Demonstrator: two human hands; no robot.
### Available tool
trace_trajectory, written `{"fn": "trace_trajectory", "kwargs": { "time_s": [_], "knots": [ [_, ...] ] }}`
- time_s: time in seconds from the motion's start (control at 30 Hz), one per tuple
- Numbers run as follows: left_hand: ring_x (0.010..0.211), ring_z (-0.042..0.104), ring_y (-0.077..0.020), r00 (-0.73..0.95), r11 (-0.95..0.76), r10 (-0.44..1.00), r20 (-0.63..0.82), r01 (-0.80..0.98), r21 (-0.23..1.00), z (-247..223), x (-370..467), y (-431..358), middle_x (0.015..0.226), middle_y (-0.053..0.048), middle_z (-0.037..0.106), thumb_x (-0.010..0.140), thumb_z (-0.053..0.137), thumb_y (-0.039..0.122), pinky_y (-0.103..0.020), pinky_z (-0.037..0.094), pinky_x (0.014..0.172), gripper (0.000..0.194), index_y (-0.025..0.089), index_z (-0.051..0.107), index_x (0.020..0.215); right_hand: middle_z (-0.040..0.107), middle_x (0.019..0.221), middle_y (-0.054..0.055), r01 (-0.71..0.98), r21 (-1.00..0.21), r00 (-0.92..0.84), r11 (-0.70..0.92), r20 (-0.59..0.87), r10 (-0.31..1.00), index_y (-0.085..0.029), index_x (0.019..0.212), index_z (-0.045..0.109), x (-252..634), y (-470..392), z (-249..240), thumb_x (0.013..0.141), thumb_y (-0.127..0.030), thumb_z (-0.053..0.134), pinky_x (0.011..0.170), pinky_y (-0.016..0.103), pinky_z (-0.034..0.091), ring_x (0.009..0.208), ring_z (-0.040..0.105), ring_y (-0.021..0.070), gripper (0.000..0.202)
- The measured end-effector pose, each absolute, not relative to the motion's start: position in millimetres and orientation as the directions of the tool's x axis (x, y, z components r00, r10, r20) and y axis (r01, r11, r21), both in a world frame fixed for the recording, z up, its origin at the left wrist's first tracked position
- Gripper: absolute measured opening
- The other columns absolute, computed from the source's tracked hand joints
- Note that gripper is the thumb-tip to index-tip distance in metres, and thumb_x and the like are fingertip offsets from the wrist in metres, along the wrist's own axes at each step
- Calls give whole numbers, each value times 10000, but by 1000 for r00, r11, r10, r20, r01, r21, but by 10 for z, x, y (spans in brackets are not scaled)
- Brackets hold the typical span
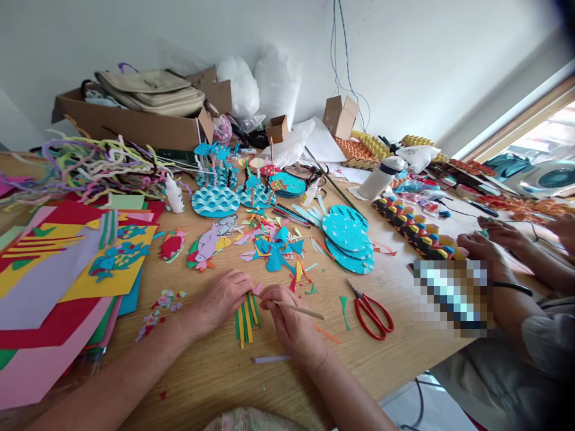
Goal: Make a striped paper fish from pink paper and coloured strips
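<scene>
My right hand point(290, 326) is closed around a thin, pale wooden stick point(303, 309), whose free end points to the right. At the stick's other end, the fingers of my left hand point(227, 299) are pinched together; exactly how they grip is partly hidden. Beneath both hands lies a piece of green and yellow striped paper point(246, 323), its upper part covered by my fingers. A lilac paper strip point(272, 359) rests nearer to me. Red-handled scissors point(372, 314) lie with blades apart to the right of my right hand.
Coloured paper sheets point(49, 287) are piled at left. Paper scraps point(276, 245), fish cutouts point(215, 239) and blue discs point(348, 239) lie ahead. Behind stand a glue bottle point(174, 194) and wavy blue models point(215, 200). A co-worker's hands point(483, 245) are at right.
</scene>
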State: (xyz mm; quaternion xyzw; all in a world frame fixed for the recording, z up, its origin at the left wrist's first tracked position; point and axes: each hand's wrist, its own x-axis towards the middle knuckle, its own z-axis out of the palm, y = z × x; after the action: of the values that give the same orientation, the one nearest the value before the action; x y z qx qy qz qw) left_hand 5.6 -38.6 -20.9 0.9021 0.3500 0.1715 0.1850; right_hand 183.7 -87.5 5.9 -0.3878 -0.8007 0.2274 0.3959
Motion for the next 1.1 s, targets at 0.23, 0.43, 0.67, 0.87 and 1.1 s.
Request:
{"fn": "trace_trajectory", "kwargs": {
  "time_s": [0.23,0.43,0.67,0.87,1.1],
  "knots": [
    [871,523,-179,692,-690,696,191,572,443,-235,57,-380,889,-33,603,772,540,45,-314,433,806,182,169,560,905,550,804,44,453,-651,-415,609,450,790,-200,867,461,1830,-881,116,890,-95,339,688,241,463,789,541,138,163],
    [919,528,-190,689,-692,698,194,580,429,-234,55,-374,953,-44,606,746,530,12,-347,437,836,281,174,542,975,558,805,48,469,-645,-418,603,440,795,-193,866,473,1830,-885,122,888,-103,340,673,243,467,765,539,138,162],
    [897,528,-189,694,-693,695,189,576,433,-236,55,-378,922,-40,610,762,541,39,-342,441,824,230,170,552,951,562,805,47,469,-659,-423,589,418,804,-194,877,481,1840,-899,152,888,-112,338,662,241,464,753,543,138,164],
    [899,530,-192,694,-690,696,186,573,442,-233,61,-376,932,-44,617,761,554,42,-340,439,825,219,166,562,941,556,793,43,458,-674,-402,580,425,811,-190,868,477,1831,-897,155,890,-118,339,662,230,455,729,535,132,157],
    [916,534,-195,688,-682,702,184,576,449,-217,58,-377,943,-47,619,741,563,21,-351,441,836,276,163,556,978,556,787,42,459,-699,-387,548,399,832,-191,865,480,1809,-849,146,894,-136,340,648,232,457,723,545,134,152]
  ]
}}
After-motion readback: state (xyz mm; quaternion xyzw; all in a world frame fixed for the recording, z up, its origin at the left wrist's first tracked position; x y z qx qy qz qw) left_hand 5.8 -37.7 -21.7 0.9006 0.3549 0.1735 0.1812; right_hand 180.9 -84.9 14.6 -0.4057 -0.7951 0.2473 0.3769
